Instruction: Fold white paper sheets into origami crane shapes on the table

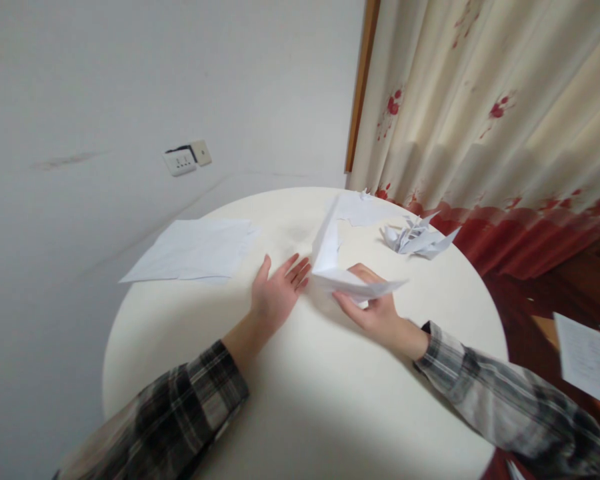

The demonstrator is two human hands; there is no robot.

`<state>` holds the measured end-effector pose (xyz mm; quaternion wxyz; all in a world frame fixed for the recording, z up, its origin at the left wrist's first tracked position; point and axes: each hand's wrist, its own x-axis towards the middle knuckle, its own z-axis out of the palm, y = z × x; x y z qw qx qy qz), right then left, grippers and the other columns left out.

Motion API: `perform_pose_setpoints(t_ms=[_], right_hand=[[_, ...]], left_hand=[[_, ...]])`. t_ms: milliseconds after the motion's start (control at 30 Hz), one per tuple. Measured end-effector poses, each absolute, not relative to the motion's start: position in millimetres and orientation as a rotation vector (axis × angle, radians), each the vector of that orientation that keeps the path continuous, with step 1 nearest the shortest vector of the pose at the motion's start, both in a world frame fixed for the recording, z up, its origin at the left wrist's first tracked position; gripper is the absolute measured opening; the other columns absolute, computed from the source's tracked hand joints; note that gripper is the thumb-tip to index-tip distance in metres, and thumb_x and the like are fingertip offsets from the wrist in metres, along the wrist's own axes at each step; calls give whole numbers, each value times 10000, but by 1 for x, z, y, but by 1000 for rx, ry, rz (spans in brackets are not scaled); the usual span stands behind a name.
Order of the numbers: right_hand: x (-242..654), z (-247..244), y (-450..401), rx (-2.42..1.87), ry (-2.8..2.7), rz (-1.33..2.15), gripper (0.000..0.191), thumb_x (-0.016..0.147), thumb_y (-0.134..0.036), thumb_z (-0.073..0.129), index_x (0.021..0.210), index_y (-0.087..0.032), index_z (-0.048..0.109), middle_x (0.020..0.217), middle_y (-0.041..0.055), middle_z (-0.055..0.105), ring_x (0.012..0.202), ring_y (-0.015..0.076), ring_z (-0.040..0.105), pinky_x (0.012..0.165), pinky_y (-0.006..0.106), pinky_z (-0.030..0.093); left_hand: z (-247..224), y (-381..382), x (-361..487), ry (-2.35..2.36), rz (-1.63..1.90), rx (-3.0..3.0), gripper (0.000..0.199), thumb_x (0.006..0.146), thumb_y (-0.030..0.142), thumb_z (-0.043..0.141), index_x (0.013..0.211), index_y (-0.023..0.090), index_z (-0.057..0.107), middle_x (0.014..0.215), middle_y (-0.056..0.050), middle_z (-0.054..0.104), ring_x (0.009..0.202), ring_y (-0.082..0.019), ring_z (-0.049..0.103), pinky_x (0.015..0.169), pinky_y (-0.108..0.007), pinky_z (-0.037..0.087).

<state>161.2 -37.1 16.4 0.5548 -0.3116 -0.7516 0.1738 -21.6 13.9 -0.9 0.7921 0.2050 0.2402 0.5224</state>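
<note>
Head view: folded paper (350, 285) in the right hand, above the round table (305, 413).
Right hand (380, 317) pinches the paper between thumb and fingers; left hand (275, 300) is empty, fingers spread, just beside it. Progress, as judged: the held paper is creased but stands partly open; a heap of folded pieces (417, 238) lies at far right, already shaped; flat sheets (195, 250) at left remain unfolded. Number left: cannot tell.
</note>
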Motion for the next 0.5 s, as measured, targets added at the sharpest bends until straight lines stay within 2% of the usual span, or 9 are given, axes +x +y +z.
perform_pose_setpoints(t_ms=[133, 233, 333, 500], right_hand=[[165, 25, -29, -757, -1223, 1050, 240, 691, -247, 623, 925, -195, 604, 848, 20, 677, 860, 203, 620, 794, 348, 490], [176, 30, -18, -670, -999, 1361, 257, 686, -217, 566, 939, -184, 600, 876, 22, 687, 908, 217, 622, 862, 383, 473], [187, 32, -11, -603, -911, 1498, 277, 667, -206, 536, 936, -165, 587, 873, 37, 690, 898, 227, 628, 868, 406, 475], [191, 27, -9, -581, -888, 1581, 270, 664, -230, 526, 920, -157, 569, 859, 57, 692, 896, 246, 628, 856, 439, 480]], left_hand=[[3, 13, -19, 605, 1158, 430, 557, 863, 500, 296, 1196, 90, 471, 1084, -159, 596, 985, -210, 578, 889, -317, 417], [8, 11, -15, 662, 1121, 441, 555, 880, 476, 270, 1212, 71, 455, 1052, -161, 617, 942, -204, 602, 867, -307, 432], [15, 5, -11, 665, 983, 487, 558, 883, 482, 243, 1188, 86, 493, 973, -142, 655, 889, -236, 625, 815, -345, 457], [26, -8, -8, 594, 745, 523, 680, 854, 570, 167, 1115, 82, 563, 887, -148, 680, 894, -288, 623, 796, -390, 458]])
